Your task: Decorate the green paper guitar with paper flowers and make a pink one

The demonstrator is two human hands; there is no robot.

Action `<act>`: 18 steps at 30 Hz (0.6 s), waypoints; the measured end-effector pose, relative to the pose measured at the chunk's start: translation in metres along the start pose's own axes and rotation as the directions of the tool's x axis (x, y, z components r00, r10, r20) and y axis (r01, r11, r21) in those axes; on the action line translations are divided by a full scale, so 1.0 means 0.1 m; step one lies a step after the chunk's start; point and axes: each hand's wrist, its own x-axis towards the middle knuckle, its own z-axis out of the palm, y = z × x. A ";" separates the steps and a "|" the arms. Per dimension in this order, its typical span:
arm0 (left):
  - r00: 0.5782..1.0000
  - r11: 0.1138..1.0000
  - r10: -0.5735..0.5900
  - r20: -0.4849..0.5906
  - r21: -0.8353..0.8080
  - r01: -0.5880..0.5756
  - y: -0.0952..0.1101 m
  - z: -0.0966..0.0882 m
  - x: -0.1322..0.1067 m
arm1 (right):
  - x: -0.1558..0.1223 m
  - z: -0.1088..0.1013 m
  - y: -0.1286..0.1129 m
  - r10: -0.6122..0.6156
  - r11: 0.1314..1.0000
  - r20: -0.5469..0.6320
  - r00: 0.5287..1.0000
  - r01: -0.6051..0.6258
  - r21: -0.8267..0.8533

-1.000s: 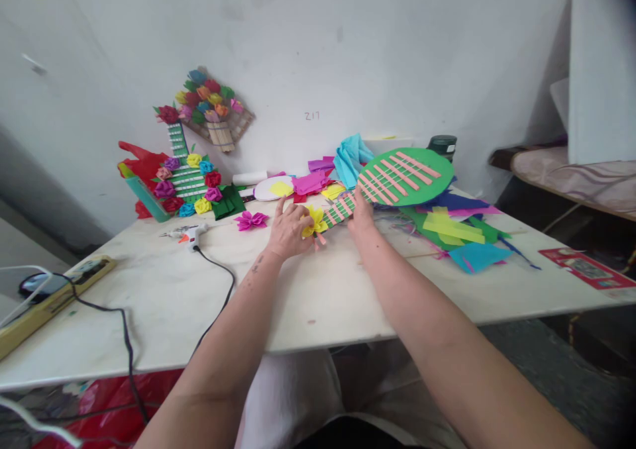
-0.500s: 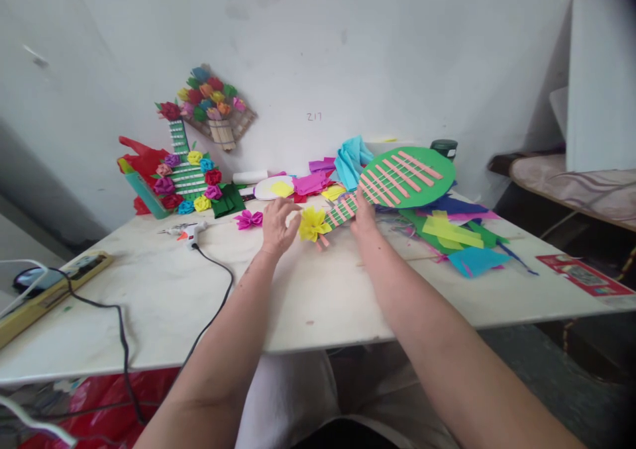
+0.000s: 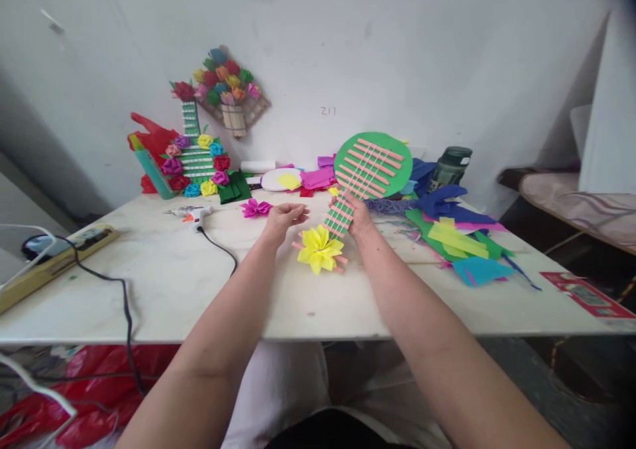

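Note:
My right hand [image 3: 360,217] is wrapped round the neck of a green paper guitar [image 3: 397,183]. Pink strips cross its round body and neck, with pale strings running along it. The guitar tilts, its round body up and away from me and its neck toward me. A yellow paper flower [image 3: 319,249] sits at the neck's near end, partly covering pink strips there. Just left of the neck is my left hand [image 3: 285,222], fingers stretched out and apart from the guitar, with nothing visible in them. Behind that hand a magenta paper flower [image 3: 256,208] lies on the table.
A glue gun [image 3: 199,220] with a black cord lies at left, near a power strip [image 3: 94,240]. A flower-trimmed green guitar [image 3: 191,167] leans at the back. Coloured paper scraps [image 3: 460,237] and a dark bottle [image 3: 450,169] occupy the right side of the table [image 3: 308,316].
The guitar has swung more upright, its round body moving left and its flowered end coming nearer me. My left hand has drawn slightly away from the flower. The view has shifted a little.

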 end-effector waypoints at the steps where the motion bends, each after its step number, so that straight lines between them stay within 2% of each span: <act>1: 0.999 1.000 -0.029 0.034 0.002 0.029 -0.02 0.00 0.01 | -0.01 0.02 0.01 0.016 1.000 0.006 1.000 -0.016 -0.013; 5: 0.968 0.977 -0.207 0.144 0.081 0.197 -0.05 0.07 0.03 | -0.04 0.11 0.05 0.080 0.996 0.029 0.996 -0.078 -0.042; 8: 0.917 0.942 -0.334 0.219 0.092 0.322 -0.04 0.18 0.00 | -0.04 0.18 0.11 0.076 0.996 0.049 0.996 -0.073 -0.056; 10: 0.898 0.943 -0.322 0.301 0.020 0.332 -0.01 0.27 -0.04 | -0.03 0.21 0.15 0.031 0.997 0.059 0.998 -0.026 -0.070; 13: 0.910 0.955 -0.238 0.338 -0.087 0.282 0.03 0.35 -0.10 | -0.03 0.21 0.20 -0.016 0.995 0.073 0.997 0.024 -0.101; 15: 0.883 0.939 -0.262 0.390 -0.110 0.327 0.05 0.36 -0.12 | -0.05 0.20 0.20 0.032 0.980 0.083 0.996 -0.014 -0.199; 18: 0.814 0.890 -0.360 0.457 -0.093 0.446 0.07 0.34 -0.14 | -0.08 0.20 0.16 0.145 0.908 0.123 0.982 -0.082 -0.411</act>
